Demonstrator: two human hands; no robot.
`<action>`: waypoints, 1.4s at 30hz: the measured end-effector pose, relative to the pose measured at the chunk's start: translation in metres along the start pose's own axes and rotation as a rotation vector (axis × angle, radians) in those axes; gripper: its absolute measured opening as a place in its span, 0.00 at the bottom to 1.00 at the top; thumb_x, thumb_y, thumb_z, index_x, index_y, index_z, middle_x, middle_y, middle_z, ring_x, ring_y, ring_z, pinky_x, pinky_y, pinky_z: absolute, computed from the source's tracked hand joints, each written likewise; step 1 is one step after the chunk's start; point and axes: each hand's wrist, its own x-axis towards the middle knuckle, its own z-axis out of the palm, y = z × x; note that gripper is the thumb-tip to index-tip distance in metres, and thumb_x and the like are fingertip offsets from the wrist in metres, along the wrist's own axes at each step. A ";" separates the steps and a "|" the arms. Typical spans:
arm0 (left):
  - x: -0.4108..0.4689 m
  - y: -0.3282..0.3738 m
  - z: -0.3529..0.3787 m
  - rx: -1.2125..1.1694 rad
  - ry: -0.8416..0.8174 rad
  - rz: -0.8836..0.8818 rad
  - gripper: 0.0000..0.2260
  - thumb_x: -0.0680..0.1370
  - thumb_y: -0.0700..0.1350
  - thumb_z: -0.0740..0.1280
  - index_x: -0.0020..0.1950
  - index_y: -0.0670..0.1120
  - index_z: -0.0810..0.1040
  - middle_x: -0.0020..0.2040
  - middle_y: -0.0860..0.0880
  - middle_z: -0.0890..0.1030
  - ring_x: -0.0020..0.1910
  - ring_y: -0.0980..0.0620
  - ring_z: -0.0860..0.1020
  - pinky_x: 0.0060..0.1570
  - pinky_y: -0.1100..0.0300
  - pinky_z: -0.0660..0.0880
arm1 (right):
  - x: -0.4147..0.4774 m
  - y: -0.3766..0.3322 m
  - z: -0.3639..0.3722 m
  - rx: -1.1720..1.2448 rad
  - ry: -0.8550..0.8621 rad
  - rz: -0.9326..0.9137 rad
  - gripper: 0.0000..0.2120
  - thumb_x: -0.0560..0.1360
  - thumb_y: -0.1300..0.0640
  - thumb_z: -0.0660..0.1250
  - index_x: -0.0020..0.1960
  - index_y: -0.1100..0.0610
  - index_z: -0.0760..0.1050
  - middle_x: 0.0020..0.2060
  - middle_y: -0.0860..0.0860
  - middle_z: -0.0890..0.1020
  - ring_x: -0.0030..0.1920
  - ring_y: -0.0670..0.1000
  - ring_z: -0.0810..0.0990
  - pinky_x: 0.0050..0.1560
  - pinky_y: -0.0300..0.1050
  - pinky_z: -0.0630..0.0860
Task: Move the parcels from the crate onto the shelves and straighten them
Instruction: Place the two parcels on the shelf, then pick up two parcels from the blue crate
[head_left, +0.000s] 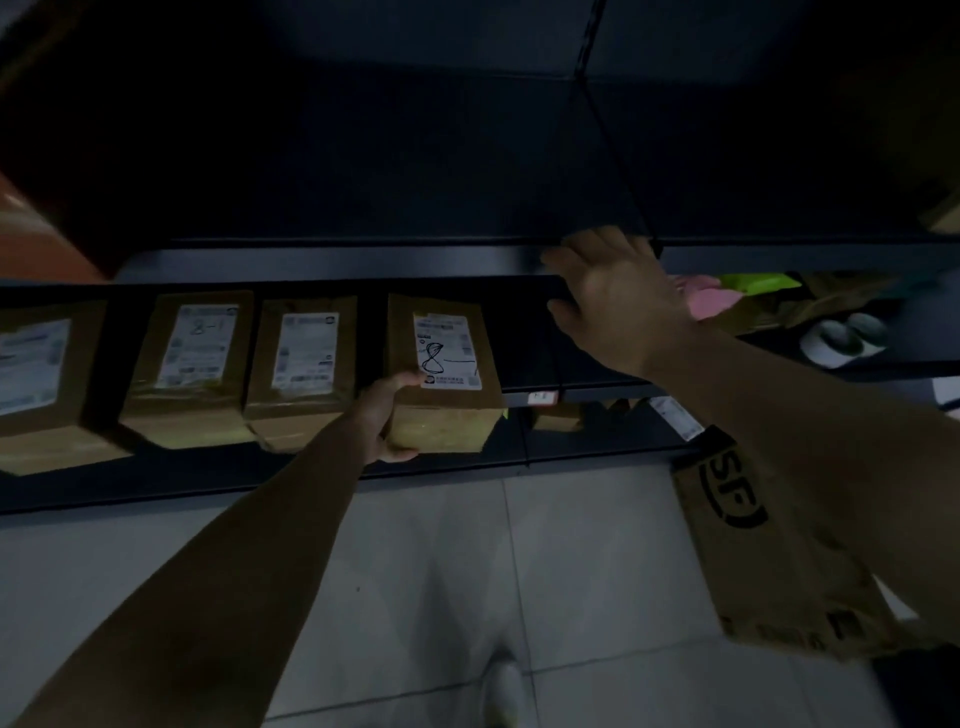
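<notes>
Cardboard parcel (447, 364) marked 8 sits at front edge of shelf (208, 483), rightmost in row. Left grip (387, 415) clasps its near-left corner. Right grip (618, 296) released, fingers spread by upper shelf (363, 257) edge. Best: slide parcel square, front face level with neighbour parcel (301, 364), gap even.

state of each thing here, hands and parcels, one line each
left hand: grips the marked parcel's front left corner
marked parcel: label up, on the shelf, held
other three parcels: in a row on the shelf, untouched
right hand: open, holds nothing
SF box: on the floor, untouched
</notes>
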 end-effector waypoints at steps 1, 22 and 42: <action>0.009 0.003 0.002 -0.011 0.002 -0.004 0.22 0.70 0.52 0.72 0.60 0.48 0.69 0.52 0.43 0.73 0.50 0.42 0.72 0.59 0.39 0.72 | 0.001 0.004 0.007 0.009 0.041 -0.017 0.18 0.69 0.62 0.71 0.57 0.68 0.78 0.51 0.65 0.80 0.53 0.68 0.77 0.52 0.61 0.73; -0.105 0.068 0.072 0.869 0.030 0.536 0.15 0.77 0.41 0.64 0.63 0.41 0.73 0.57 0.46 0.76 0.56 0.48 0.75 0.52 0.61 0.71 | 0.002 0.003 -0.093 0.038 0.152 0.080 0.20 0.69 0.59 0.69 0.59 0.65 0.78 0.50 0.61 0.82 0.52 0.65 0.78 0.51 0.58 0.73; -0.559 0.063 0.194 1.327 -0.165 2.511 0.07 0.74 0.40 0.64 0.50 0.40 0.77 0.45 0.39 0.80 0.46 0.37 0.77 0.49 0.46 0.69 | -0.289 -0.112 -0.440 -0.683 0.188 0.950 0.19 0.69 0.59 0.70 0.59 0.62 0.76 0.54 0.60 0.80 0.56 0.64 0.76 0.54 0.57 0.71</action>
